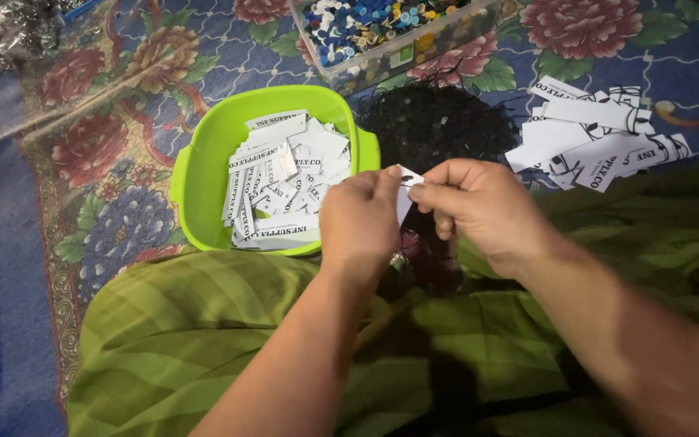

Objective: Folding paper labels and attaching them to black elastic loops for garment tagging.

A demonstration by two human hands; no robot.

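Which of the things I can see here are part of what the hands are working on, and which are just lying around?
In use:
left hand and right hand, both pinching one white paper tag
green tub of tags
loose tag pile
black string heap

Lying about:
clear box of coloured buttons
floral carpet

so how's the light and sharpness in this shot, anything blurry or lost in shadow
Head view: dim, warm light; the left hand and right hand are slightly soft, the white tag between them bright; the black pile loses detail; the green tub stays vivid; the lap is shadowed.
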